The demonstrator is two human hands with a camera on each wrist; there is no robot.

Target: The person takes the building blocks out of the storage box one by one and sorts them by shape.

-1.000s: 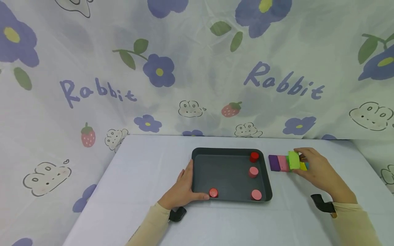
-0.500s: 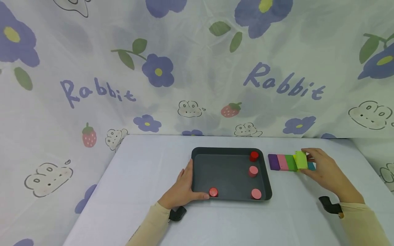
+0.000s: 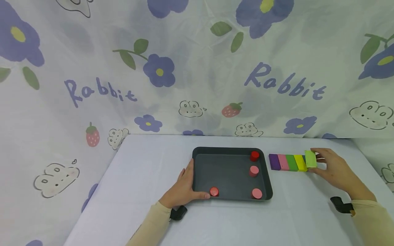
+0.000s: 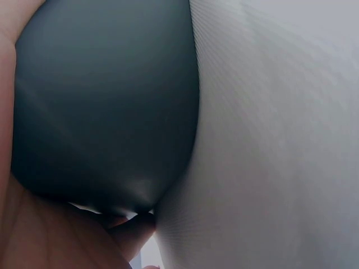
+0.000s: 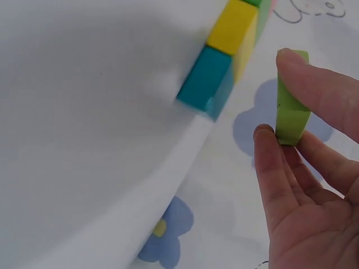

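In the head view my left hand (image 3: pixel 184 189) rests at the front-left corner of a dark grey tray (image 3: pixel 223 150). Its fingers lie straight along the left side and its thumb along the front rim. My right hand (image 3: pixel 335 171) pinches a light green block (image 3: pixel 311 159) between thumb and fingertips. That block is held up at the right end of a row of blocks: purple (image 3: pixel 274 162), pink (image 3: pixel 283 162), green (image 3: pixel 291 163), yellow (image 3: pixel 300 163) and teal. It hides most of the teal block (image 5: pixel 206 77), which shows whole in the right wrist view.
Inside the tray stand a dark red cylinder (image 3: pixel 254 156), a bright red one (image 3: pixel 214 191) by my left thumb, and two pink cylinders (image 3: pixel 253 171) on the right side. A white cloth (image 3: pixel 154 164) covers the table; a flower-printed curtain (image 3: pixel 197 68) hangs behind.
My right hand has moved right with the light green block, from over the green block to the teal end, uncovering the green and yellow blocks. The left hand keeps its place at the tray.
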